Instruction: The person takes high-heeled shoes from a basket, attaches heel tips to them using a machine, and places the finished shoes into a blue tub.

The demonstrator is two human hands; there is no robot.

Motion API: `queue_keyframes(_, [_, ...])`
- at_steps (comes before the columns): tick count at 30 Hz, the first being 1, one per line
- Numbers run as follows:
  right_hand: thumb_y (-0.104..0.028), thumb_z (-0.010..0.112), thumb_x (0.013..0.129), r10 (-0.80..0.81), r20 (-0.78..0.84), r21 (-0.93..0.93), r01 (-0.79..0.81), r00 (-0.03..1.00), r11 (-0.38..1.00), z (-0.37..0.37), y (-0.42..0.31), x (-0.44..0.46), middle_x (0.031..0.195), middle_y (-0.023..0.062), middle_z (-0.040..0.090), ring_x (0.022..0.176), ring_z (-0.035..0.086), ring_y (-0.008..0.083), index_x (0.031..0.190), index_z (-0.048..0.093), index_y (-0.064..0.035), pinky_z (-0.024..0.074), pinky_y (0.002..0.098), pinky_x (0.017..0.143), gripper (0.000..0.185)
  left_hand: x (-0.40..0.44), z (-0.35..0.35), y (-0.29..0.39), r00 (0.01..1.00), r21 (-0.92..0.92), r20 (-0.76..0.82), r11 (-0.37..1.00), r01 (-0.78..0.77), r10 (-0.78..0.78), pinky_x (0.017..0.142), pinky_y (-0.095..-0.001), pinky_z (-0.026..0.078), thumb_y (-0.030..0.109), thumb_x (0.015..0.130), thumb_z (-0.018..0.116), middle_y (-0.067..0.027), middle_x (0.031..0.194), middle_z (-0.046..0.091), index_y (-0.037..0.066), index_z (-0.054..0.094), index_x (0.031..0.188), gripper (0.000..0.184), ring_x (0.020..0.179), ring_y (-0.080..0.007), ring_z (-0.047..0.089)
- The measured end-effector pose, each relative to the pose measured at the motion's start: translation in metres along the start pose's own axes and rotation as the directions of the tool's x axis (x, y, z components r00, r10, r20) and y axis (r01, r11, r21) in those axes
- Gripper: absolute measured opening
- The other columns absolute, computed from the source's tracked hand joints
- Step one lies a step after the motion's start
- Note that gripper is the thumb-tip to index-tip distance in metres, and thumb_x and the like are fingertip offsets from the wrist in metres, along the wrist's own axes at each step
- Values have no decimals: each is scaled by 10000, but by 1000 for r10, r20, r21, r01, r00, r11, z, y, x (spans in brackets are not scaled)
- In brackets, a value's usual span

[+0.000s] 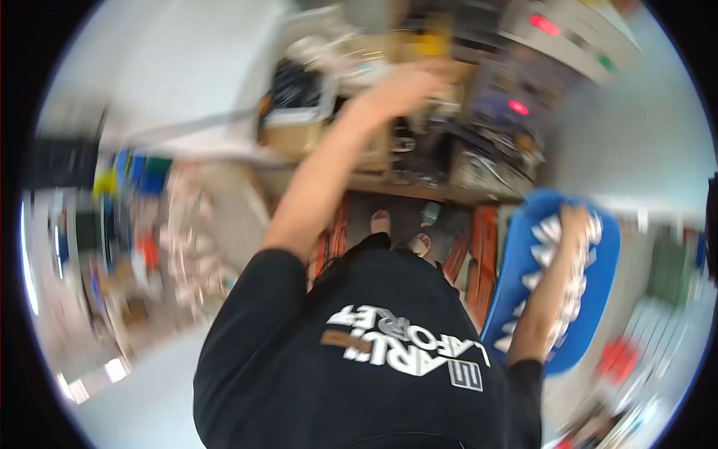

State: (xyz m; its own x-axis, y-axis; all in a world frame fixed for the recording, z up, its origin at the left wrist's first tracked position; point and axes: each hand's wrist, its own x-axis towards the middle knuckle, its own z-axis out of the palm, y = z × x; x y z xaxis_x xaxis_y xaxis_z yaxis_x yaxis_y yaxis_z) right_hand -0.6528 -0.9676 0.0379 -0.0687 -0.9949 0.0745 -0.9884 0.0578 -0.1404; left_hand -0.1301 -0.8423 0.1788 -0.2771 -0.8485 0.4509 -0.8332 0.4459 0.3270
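Observation:
My left hand [434,77] reaches forward over the cluttered workbench, close to a yellow part [432,43]. Motion smears its fingers, so what they hold, if anything, does not show. On my right, a blue plastic bin [607,280] contains a row of white pointed pieces [548,228]. My right hand [574,218] is down in the far end of this bin, against the white pieces. Its fingers are too blurred to show whether they grip one.
Ahead stands a machine with a pale panel [572,37] and red lights. A white container with a black bag [293,86] is left of it. Tools and metal parts [486,161] lie on the bench. Orange crates [485,251] stand below; pale pieces [191,239] are piled at left.

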Motion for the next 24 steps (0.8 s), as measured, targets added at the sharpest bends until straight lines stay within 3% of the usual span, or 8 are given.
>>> queue_keyframes(2, [-386, 684, 820, -86, -145, -42, 80, 986, 996, -15, -18, -23, 1044, 208, 688, 994, 642, 393, 1041, 682, -14, 507, 482, 843, 433, -4, -2, 14, 999, 265, 45, 963, -37, 25, 991, -394, 495, 127, 888, 608, -158, 1248, 607, 53, 642, 1155, 279, 1214, -342, 549])
queue_keyframes(6, [-308, 701, 854, -247, -348, 96, 297, 904, 950, -81, -91, -131, 992, 207, 694, 939, 646, 364, 985, 700, -1, 497, 450, 850, 334, -63, -7, 94, 622, -522, -512, 790, 323, -593, 687, -420, 491, 189, 924, 605, -190, 770, 611, -7, 655, 877, 207, 774, -357, 626])
queue_keyframes(9, [-283, 690, 879, -222, -259, 139, 264, 940, 954, -74, -92, -184, 995, 177, 703, 942, 652, 328, 974, 706, 9, 493, 423, 856, 307, -163, -5, 166, 560, -750, -53, 404, 525, -827, 703, -309, 514, 160, 892, 672, -104, 844, 705, 42, 719, 952, 141, 735, -199, 668])
queue_keyframes(13, [-285, 688, 888, -205, -15, 286, 201, 979, 937, -77, -96, -205, 962, 166, 706, 892, 661, 308, 987, 703, 30, 506, 397, 824, 330, -344, -64, 199, 83, -178, -298, 141, 974, -951, 595, -347, 487, 186, 857, 654, -120, 705, 654, 57, 704, 1053, 240, 613, -185, 614])
queue_keyframes(14, [-237, 681, 903, -264, 24, 338, 241, 964, 910, -82, -103, -202, 1004, 146, 706, 935, 650, 287, 1004, 693, 40, 494, 386, 857, 295, -401, -77, 206, -355, -259, -219, -296, 919, -909, 570, -349, 460, 167, 832, 676, -122, 715, 654, 42, 685, 1065, 265, 613, -173, 593])
queue_keyframes(16, [-226, 691, 907, -146, 115, 437, 82, 982, 896, -102, -145, -192, 1024, 140, 704, 935, 646, 274, 1028, 687, 37, 493, 368, 863, 289, -490, -113, 242, -251, -32, -141, -249, 968, -958, 612, -387, 486, 136, 768, 680, -157, 721, 648, 72, 626, 1179, 419, 659, -268, 624])
queue_keyframes(20, [-270, 727, 888, -450, -293, 359, 533, 844, 767, -119, -205, -158, 1046, 155, 704, 977, 658, 261, 1019, 704, 3, 499, 360, 910, 304, -489, -121, 270, -88, 174, 357, -27, 984, -930, 694, -474, 510, 144, 712, 697, -201, 789, 663, 124, 491, 1348, 668, 759, -375, 661])
queue_keyframes(24, [-242, 730, 889, -550, -381, 483, 667, 743, 567, -121, -266, -166, 1104, 158, 690, 1030, 642, 275, 1032, 709, -3, 470, 367, 966, 279, -506, -82, 246, 16, 287, 318, 112, 951, -948, 735, -500, 502, 168, 710, 724, -222, 853, 668, 122, 498, 1334, 665, 832, -425, 643])
